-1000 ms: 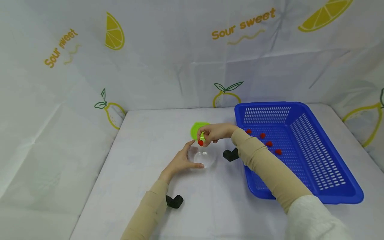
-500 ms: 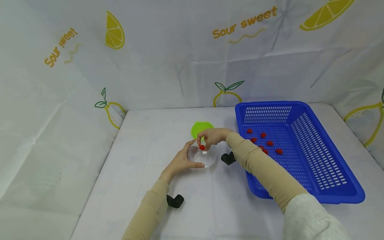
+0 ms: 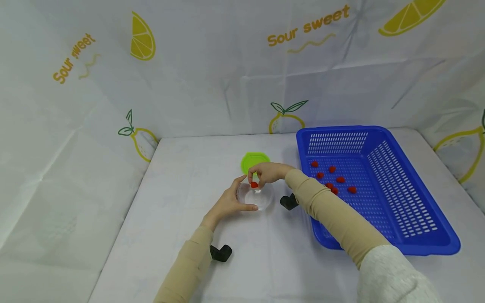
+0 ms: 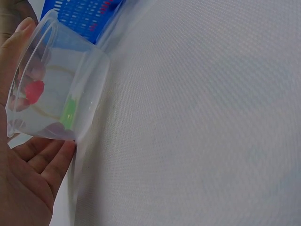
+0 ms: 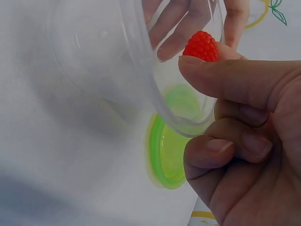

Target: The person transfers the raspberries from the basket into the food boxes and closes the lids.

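Note:
My left hand [image 3: 229, 201] holds a clear plastic tub [image 3: 261, 201] from its left side, thumb on the near side and fingers on the far side. The tub stands on the white cloth. Above its mouth, my right hand [image 3: 268, 171] pinches a red raspberry [image 5: 201, 46] between thumb and index finger, with the other fingers curled. Through the tub's wall in the left wrist view, the raspberry [image 4: 34, 92] appears near the rim. Just behind the tub lies a lime-green lid [image 3: 253, 160], partly covered by my right hand.
A blue perforated basket [image 3: 413, 198] stands on the right, under my right forearm. Several raspberries [image 3: 340, 179] lie scattered on its floor. Black angled pieces [image 3: 221, 253] sit beside both forearms. A lemon-printed white cloth rises behind the table.
My right hand has lowered slightly toward the tub with the raspberry. Its forearm has shifted left, uncovering more raspberries in the basket. My left hand keeps its place on the tub.

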A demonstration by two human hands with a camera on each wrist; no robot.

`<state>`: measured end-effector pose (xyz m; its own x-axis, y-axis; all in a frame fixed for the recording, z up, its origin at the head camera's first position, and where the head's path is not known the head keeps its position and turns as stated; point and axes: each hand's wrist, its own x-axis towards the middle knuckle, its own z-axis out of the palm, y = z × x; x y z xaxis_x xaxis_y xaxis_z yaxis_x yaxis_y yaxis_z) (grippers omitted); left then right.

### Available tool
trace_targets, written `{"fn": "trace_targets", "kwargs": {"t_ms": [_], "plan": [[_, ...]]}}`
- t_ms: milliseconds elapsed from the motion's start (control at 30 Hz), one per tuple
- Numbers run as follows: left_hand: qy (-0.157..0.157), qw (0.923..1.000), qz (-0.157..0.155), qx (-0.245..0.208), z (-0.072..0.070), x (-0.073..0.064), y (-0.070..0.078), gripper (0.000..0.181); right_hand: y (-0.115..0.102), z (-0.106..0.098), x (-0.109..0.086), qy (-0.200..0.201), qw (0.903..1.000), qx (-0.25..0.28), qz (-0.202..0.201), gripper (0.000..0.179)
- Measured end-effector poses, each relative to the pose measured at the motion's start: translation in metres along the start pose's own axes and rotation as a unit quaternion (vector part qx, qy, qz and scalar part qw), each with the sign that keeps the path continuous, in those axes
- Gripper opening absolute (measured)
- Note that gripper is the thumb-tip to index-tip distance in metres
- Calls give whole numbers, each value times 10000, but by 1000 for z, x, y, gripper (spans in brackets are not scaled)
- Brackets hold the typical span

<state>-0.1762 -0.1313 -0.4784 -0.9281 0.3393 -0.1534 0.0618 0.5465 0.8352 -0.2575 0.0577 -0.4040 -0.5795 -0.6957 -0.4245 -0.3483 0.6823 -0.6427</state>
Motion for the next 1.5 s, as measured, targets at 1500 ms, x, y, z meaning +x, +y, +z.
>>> {"fn": "trace_targets", "kwargs": {"t_ms": [1500], "plan": [[66,10000,17,-51,0,0,2,96,0,-2,-5,48,9997,174,174,30]]}}
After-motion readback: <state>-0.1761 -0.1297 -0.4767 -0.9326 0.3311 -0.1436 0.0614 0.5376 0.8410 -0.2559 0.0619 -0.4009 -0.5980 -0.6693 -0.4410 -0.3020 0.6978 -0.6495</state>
